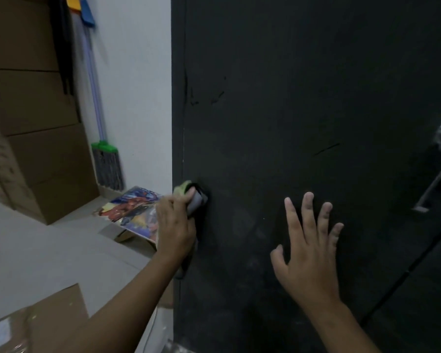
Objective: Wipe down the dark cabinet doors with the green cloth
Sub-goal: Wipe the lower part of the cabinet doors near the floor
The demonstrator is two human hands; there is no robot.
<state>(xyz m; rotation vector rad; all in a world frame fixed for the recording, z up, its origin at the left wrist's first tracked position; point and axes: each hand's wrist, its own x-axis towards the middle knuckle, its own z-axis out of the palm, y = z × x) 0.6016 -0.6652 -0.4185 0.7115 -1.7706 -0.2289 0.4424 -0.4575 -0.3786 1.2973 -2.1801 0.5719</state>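
The left hand (175, 220) grips the cloth (183, 188) bunched into a wad, its fingers curled over it and pressing it against the door (290, 98) at the door's left edge, low on the panel. Bunching it this way likely makes a firm pad to rub with, and the spot suggests that the strip along the edge is the part being cleaned. Only a little green shows past the fingertips. A grey fold lies under them, touching the door.

The right hand (313, 253) lies flat on the door, right of the cloth and well apart from it. Its fingers are straight and spread, the thumb is out to the side, and it holds nothing. I judge it to be a brace that steadies the person and stops the door giving way under the rubbing.

The left forearm reaches in from the lower left, with the wrist about straight and the back of the hand toward the camera. The right forearm rises from the lower right, with the wrist bent back so that the palm meets the panel.

Scuffs (217, 96) mark the door above the cloth, and pale smears show low on it, so much of the wiping looks undone. A second door (430, 276) stands to the right, and neither hand touches it. A broom (107, 161) leans on the wall left of the door.
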